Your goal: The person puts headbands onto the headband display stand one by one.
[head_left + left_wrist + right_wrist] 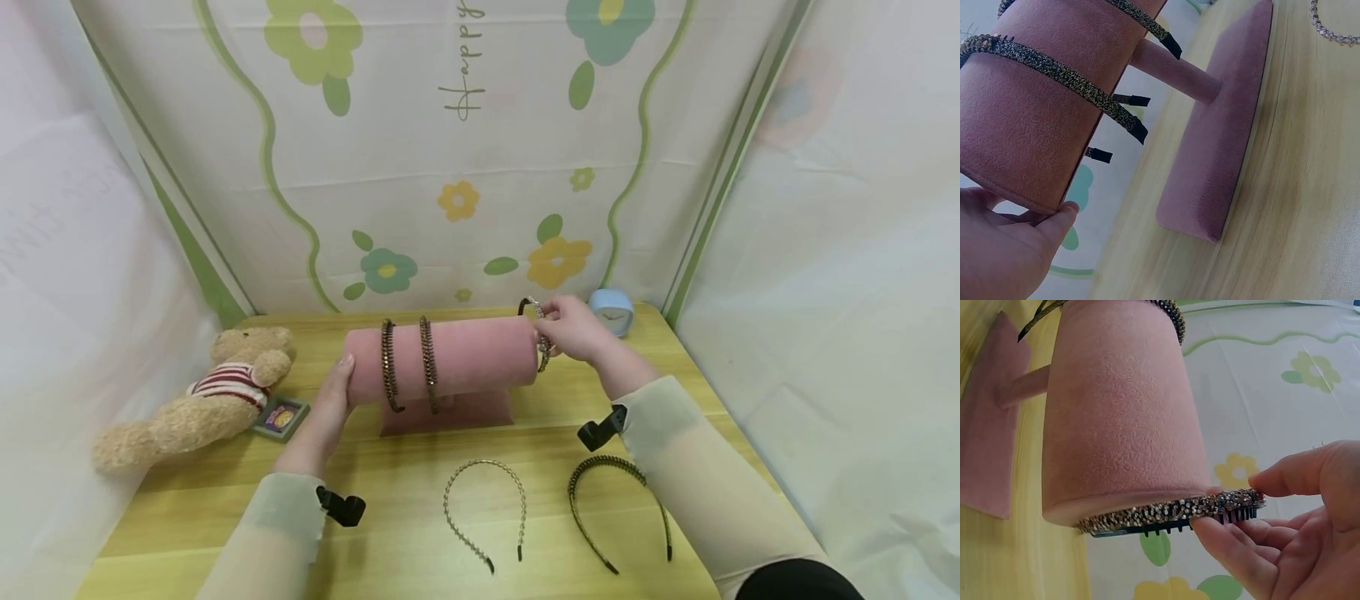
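Observation:
A pink velvety display roll [480, 354] stands on a flat pink base [450, 417]. Two dark beaded headbands, one headband [388, 367] and another headband [428, 362], sit over its left half. At the left end my left hand [330, 408] grips the roll's rim, thumb on the near side [1016, 244]. My right hand [573, 333] pinches a glittery toothed headband [1172, 512] between thumb and fingers, right at the roll's right end. The headband's far tip [523, 306] shows above the roll.
In front lie a thin light beaded headband [486, 463] and a dark gold headband [600, 460]. A teddy bear [225, 400] and a small framed picture [282, 417] are at the left. A light blue clock [612, 312] stands behind my right hand.

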Demonstrator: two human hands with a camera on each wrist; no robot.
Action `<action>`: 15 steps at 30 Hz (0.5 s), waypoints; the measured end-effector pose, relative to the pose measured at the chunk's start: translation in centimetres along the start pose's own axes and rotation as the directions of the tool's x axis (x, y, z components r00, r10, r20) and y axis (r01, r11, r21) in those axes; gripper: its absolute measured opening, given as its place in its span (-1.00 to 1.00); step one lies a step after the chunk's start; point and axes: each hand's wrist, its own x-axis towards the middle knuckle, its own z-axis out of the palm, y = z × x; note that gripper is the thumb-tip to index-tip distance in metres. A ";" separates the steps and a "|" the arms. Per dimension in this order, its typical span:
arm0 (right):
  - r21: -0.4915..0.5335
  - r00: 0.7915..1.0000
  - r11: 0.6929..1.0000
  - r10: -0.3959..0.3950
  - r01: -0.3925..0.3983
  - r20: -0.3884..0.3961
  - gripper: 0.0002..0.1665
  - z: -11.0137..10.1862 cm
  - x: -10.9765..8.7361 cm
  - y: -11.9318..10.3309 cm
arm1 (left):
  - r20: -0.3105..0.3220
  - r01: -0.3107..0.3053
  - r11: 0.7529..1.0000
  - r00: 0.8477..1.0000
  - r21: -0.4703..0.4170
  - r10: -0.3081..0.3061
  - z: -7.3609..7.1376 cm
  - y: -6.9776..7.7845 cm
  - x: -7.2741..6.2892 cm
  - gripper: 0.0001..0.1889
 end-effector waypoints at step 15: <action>-0.059 0.998 0.998 -0.002 0.006 0.059 -0.42 0.2 -0.4 -0.4 | -0.015 0.026 1.000 1.000 0.009 -0.026 0.1 0.3 -0.2 -0.16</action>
